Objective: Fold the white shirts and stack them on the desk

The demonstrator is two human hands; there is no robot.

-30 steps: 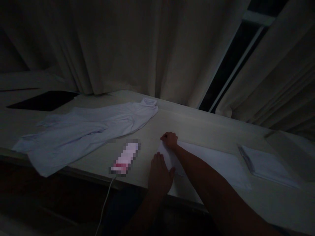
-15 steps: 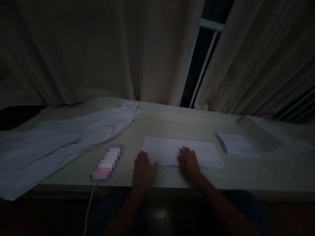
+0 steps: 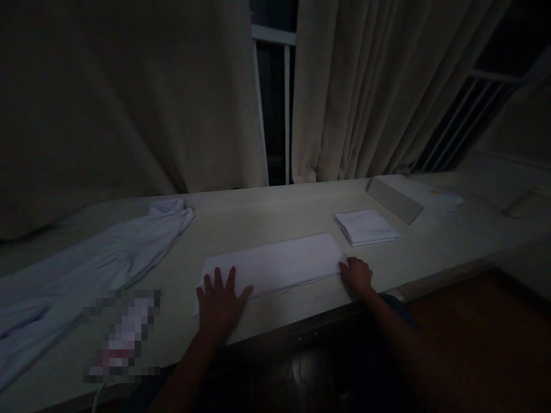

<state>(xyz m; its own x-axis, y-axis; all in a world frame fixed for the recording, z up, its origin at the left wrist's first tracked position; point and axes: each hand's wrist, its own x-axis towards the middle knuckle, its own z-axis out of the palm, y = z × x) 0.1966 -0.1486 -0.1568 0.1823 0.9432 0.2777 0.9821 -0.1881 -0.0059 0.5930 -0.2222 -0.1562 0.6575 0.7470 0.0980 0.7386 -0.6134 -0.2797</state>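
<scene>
Around long cloth (image 3: 275,264), garment (image 3: 124,244), bundle (image 3: 368,226), curtains (image 3: 206,115)

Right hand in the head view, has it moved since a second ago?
Yes, to the right. Judged against the small folded cloth, the right hand has come closer, going from the left end of the long cloth to its right end.

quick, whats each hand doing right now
Left hand: open, spread on the folded white cloth.
Right hand: partly curled at the cloth's near right corner; can't tell if it's gripping.
</scene>
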